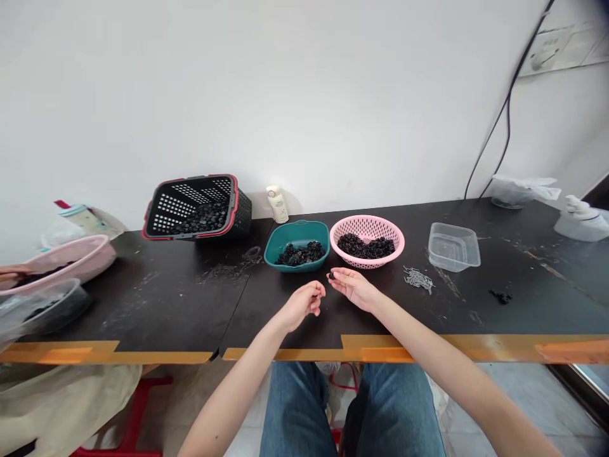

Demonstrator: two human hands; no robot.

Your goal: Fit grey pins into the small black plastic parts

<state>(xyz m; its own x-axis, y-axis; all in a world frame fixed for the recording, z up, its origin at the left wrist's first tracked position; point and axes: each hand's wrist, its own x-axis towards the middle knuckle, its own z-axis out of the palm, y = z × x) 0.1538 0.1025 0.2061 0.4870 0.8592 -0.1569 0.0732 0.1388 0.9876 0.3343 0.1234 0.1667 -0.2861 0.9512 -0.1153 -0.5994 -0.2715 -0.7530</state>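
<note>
My right hand (353,287) pinches a small black part (330,276) between thumb and fingertips, just in front of the pink basket. Beside it on the left, my left hand (304,301) is closed with its fingers curled; whether anything is in them is too small to make out. Behind the hands stand a teal basin (297,230) and a pink perforated basket (397,236), both holding heaps of small black parts. Right of my right hand lies a pile of thin grey pins (419,279).
A clear plastic box (454,247) and a few black pieces (502,296) are at right. At left stand a black crate (245,212) with red rim, a white bottle (277,204) and a pink tub (102,251), where another person's hand (12,273) reaches in. Tape (428,348) lines the table edge.
</note>
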